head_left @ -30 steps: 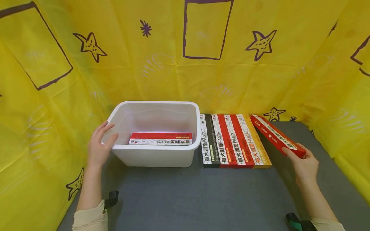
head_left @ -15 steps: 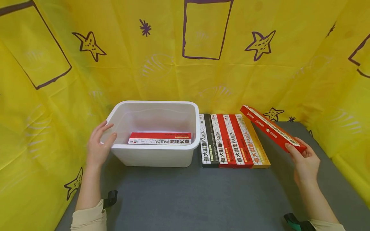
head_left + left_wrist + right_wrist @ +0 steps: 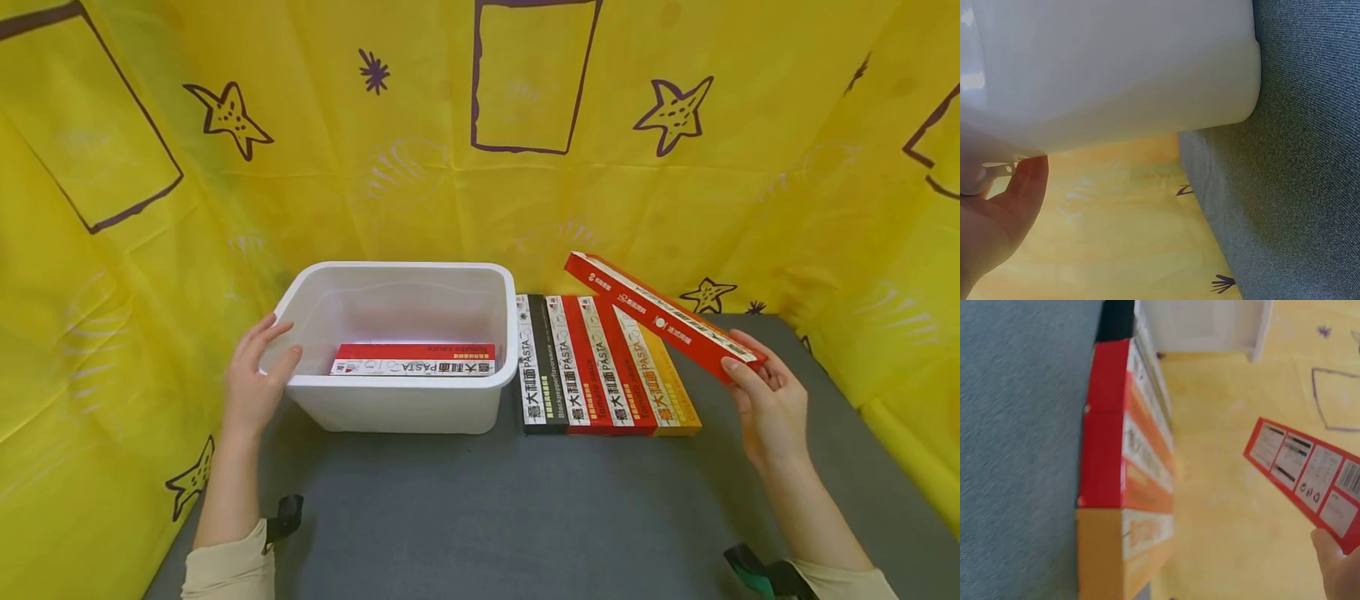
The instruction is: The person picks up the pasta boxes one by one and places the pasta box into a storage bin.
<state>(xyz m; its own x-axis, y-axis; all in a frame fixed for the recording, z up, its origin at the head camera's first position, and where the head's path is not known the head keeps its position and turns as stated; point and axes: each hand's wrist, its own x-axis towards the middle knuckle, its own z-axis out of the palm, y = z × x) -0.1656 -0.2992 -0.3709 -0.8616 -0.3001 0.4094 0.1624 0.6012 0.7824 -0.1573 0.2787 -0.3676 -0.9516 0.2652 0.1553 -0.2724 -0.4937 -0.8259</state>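
Yellow cloth is hung behind the worktop. A white bin is set there, touched at its left rim by the left hand, whose grip cannot be judged. Four pasta boxes are lined up beside it. Above their right end, a red box is held tilted, its near end pinched in the right hand's grip.

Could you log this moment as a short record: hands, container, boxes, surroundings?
Left hand: left hand, touching the left rim of the white tub
Right hand: right hand, gripping the near end of the lifted red box
Lifted box: slanted, apart from the row in the right wrist view
Row beside tub, left to right in head view: black box, two red boxes, orange box
Tub contents: red-and-white pasta box; anything beneath is hidden
Surface: dark grey
Backdrop: yellow cloth, starfish drawings
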